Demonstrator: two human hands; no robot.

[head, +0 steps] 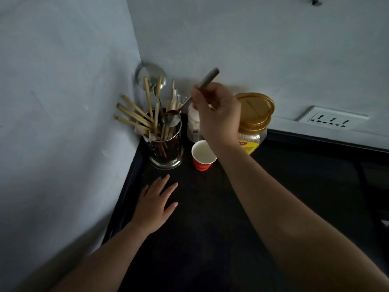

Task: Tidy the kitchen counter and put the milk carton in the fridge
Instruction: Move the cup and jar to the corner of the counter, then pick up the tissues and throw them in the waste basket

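My right hand [219, 114] is shut on the handle of a metal spoon [172, 119], whose bowl hangs just over the rim of a steel utensil holder [167, 150] in the counter's corner. The holder is full of wooden chopsticks and a ladle. My left hand [154, 204] lies flat and open on the black counter [210, 228], in front of the holder. A red paper cup [203, 155] with a white inside stands right of the holder, below my right wrist. No milk carton is in view.
A clear jar with a gold lid [255, 116] stands behind my right hand, and a small white container [193, 125] sits between it and the holder. Walls close the corner at left and back. A white socket plate [332, 120] is on the back wall at right.
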